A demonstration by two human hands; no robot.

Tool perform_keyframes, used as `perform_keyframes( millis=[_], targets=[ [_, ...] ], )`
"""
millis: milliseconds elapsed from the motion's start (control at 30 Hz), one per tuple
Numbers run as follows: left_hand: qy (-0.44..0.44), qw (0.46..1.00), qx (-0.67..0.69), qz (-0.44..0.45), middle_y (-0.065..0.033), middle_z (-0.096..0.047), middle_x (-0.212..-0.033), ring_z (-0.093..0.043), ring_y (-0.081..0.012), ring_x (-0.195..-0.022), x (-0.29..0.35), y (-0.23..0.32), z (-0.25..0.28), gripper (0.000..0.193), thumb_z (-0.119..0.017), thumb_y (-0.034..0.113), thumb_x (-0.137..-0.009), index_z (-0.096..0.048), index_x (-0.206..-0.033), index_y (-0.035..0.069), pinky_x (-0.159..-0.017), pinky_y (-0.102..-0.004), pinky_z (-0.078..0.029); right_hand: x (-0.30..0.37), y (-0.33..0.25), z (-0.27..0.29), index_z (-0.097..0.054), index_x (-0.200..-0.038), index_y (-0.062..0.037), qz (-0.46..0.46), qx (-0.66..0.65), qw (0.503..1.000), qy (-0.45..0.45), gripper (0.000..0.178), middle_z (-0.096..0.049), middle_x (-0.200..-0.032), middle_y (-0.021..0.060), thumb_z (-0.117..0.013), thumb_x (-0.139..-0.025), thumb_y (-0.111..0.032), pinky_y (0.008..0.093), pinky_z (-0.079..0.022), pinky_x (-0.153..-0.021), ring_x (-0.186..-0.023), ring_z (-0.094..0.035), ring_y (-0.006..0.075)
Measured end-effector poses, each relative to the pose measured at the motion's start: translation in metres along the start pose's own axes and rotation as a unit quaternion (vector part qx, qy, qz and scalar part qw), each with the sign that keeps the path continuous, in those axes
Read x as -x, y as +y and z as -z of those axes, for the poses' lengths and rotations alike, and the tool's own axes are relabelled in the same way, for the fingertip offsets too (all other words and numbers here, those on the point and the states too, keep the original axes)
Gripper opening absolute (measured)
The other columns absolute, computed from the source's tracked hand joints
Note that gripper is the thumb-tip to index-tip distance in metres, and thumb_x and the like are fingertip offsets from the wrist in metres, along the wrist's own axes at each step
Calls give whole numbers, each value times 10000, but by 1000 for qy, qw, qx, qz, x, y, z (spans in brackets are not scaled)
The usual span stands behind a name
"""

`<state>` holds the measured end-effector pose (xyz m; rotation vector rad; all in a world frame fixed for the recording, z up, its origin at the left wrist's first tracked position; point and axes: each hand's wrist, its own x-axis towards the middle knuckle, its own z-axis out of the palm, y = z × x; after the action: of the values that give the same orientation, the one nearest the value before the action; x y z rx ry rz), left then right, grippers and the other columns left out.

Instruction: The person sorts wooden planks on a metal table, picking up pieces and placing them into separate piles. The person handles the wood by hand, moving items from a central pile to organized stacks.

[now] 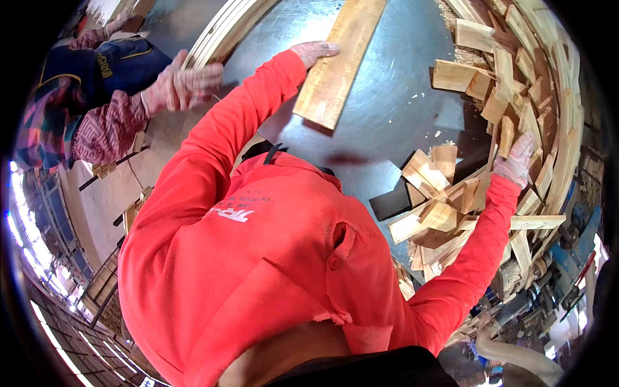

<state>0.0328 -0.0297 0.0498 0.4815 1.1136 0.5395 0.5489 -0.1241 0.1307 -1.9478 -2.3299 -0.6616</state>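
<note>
My left hand (316, 53), in a thin pale glove, grips the left edge of a long flat wooden board (342, 64). The board lies aslant on the metal tabletop (387, 84), its near end toward me and its far end cut off by the picture's top. Out to the right, my right hand (516, 161), gloved alike, closes on a short wood offcut (506, 137) at the heap of offcuts (445, 193). Its thumb side lies against the piece; part of the grip is hidden.
Long strips (570, 129) curve along the right rim beside the heap, with sawdust among the pieces. Stacked long boards (225, 29) lie at the upper left. A co-worker's gloved hand (180, 87) is close to their end. A corrugated hose (516, 355) runs low on the right.
</note>
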Motion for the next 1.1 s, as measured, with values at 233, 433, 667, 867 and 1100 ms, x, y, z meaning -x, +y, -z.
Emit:
perform_keyframes(
  millis=[233, 433, 667, 867, 1100],
  targets=[
    [112, 977, -141, -110, -80, -678, -910, -627, -185, -759, -14, -13, 30, 348, -660, 305, -866, -665, -1087, 36, -719, -345, -502, -65, -112, 117, -332, -1439, 29, 36, -92, 995, -14, 860, -391, -1461, 208, -686, -661, -62, 405, -405, -1072, -1303, -451, 364],
    [227, 944, -207, -122, -126, -679, -904, -638, -211, -840, 6, -9, 34, 349, -610, 296, -880, -664, -1110, 39, -748, -354, -511, -193, -314, 131, -397, -1420, -86, 165, -196, 961, -106, 682, -512, -1359, 163, -635, -820, -304, 399, -439, -1025, -1235, -515, 291],
    [258, 943, -184, -106, -81, -670, -918, -625, -198, -760, 2, -45, 86, 329, -647, 220, -888, -621, -1136, 6, -699, -332, -506, -168, -260, 47, -208, -1503, -144, 58, -279, 917, -280, 1070, -287, -1528, 151, -776, -673, -510, 446, -232, -1161, -1415, -276, 312],
    [286, 930, -201, -112, -148, -673, -873, -612, -281, -756, 14, -34, 99, 398, -617, 356, -851, -651, -1072, 28, -745, -394, -478, -107, -206, 30, -251, -1485, -175, 96, -36, 951, -290, 1044, -443, -1410, 119, -827, -637, -372, 479, -338, -1080, -1288, -443, 315],
    [330, 912, -199, -137, -127, -668, -915, -626, -272, -790, 60, 4, 95, 421, -610, 365, -872, -636, -1116, 23, -768, -378, -498, -198, -310, 82, -422, -1332, -43, -79, -215, 916, -329, 894, -587, -1215, 203, -728, -674, -565, 476, -466, -940, -1107, -590, 366]
  ],
)
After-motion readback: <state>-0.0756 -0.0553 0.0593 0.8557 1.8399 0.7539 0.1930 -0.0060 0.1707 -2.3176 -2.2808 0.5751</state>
